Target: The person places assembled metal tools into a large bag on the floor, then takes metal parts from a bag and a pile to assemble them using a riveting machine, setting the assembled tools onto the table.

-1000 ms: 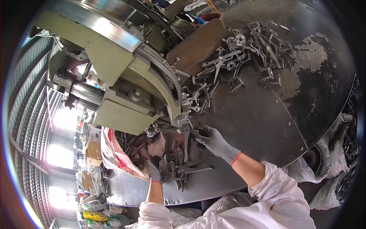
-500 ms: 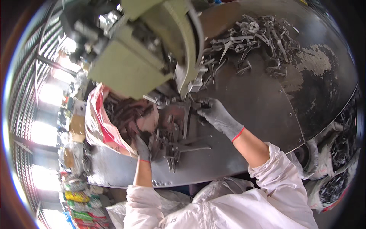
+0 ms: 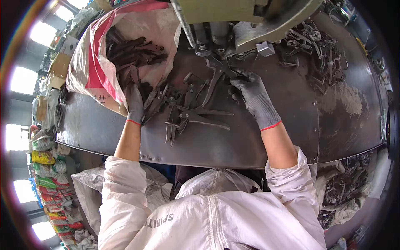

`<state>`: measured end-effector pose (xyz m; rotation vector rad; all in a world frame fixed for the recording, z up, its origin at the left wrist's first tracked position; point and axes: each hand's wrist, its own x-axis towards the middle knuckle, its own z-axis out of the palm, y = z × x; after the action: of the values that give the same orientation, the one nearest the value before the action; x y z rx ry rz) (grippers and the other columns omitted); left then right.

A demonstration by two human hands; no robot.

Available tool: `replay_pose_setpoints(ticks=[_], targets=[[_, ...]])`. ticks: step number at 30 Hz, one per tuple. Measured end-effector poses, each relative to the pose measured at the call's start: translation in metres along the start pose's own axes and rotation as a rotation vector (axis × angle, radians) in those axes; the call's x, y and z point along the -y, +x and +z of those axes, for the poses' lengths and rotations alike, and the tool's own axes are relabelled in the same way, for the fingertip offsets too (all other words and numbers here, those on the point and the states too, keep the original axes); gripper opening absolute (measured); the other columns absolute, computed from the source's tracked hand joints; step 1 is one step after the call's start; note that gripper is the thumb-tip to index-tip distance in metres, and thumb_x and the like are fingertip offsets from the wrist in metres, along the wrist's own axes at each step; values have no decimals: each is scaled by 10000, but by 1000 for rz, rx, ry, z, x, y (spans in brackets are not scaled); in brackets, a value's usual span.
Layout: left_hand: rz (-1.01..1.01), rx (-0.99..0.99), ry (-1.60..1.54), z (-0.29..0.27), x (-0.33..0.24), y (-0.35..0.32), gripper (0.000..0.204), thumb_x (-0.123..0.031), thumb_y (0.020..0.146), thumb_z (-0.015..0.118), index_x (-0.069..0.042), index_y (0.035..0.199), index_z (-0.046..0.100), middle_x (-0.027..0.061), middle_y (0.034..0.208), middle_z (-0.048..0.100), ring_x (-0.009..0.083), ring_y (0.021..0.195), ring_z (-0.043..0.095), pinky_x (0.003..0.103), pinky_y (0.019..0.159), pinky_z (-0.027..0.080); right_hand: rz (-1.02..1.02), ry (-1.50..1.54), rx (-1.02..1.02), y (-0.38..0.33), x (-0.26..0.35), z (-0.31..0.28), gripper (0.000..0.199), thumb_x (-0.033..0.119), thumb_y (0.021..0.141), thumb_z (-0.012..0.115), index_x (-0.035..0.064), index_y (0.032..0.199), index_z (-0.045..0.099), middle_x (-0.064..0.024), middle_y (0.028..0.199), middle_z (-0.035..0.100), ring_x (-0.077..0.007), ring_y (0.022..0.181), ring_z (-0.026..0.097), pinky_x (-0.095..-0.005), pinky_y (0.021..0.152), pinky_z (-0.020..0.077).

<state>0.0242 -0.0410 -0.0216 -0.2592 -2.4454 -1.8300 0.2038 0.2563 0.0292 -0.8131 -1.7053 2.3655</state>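
My right hand (image 3: 253, 96), in a grey glove with a red cuff edge, pinches a plier-like metal tool (image 3: 215, 79) beneath the head of a green machine (image 3: 223, 12). The tool's upper end sits at the machine's lower tip, and one curved handle hangs down toward me. At the mouth of a white and red woven bag (image 3: 98, 54), my gloved left hand (image 3: 134, 104) closes around a dark metal handle piece (image 3: 133, 75); its fingertips are partly hidden. Between my hands, several plier-like tools (image 3: 196, 116) lie in a loose heap on the metal table.
More dark handle pieces (image 3: 137, 52) fill the bag. A pile of metal tool parts (image 3: 321, 50) lies at the far right of the steel table (image 3: 283, 141). Bags of metal parts (image 3: 348, 187) stand below its right edge, and stacked colourful sacks (image 3: 50, 183) line the left.
My view has turned and shifted, so the machine now appears higher and the bag farther up and left. My right hand stays at the tool under the machine; my left stays at the bag's mouth.
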Motion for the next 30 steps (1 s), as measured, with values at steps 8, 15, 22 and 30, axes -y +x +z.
replay_pose_setpoints(ticks=[8, 15, 22, 30], targets=[[-85, 34, -122, -3, 6, -1, 340, -279, 920, 375, 0, 994, 554, 110, 894, 639, 196, 765, 617, 318, 726, 491, -8, -18, -24, -4, 2, 3, 393, -3, 839, 523, 5, 1228, 467, -93, 909, 607, -120, 591, 589, -215, 489, 487], [-249, -15, -269, 6, -5, -3, 378, -233, 897, 359, 46, 946, 609, 127, 900, 648, 206, 796, 632, 317, 736, 491, -90, -27, 67, -22, 19, 4, 363, 18, 844, 526, -7, 1203, 477, -65, 872, 597, -99, 596, 567, -194, 456, 428], [-312, 107, -243, 1, 1, 1, 413, -369, 909, 387, -24, 1079, 538, 103, 957, 611, 206, 865, 589, 313, 775, 483, -48, -66, 5, -20, 11, 2, 378, 1, 840, 512, -45, 1211, 455, -82, 841, 596, -111, 557, 572, -209, 461, 458], [-246, 3, -229, 2, 14, 4, 362, -302, 901, 395, -6, 1014, 570, 104, 914, 627, 184, 805, 601, 301, 735, 474, -33, -91, 31, -11, -7, -2, 428, 16, 838, 521, -59, 1244, 408, -105, 874, 586, -122, 574, 579, -221, 470, 466]])
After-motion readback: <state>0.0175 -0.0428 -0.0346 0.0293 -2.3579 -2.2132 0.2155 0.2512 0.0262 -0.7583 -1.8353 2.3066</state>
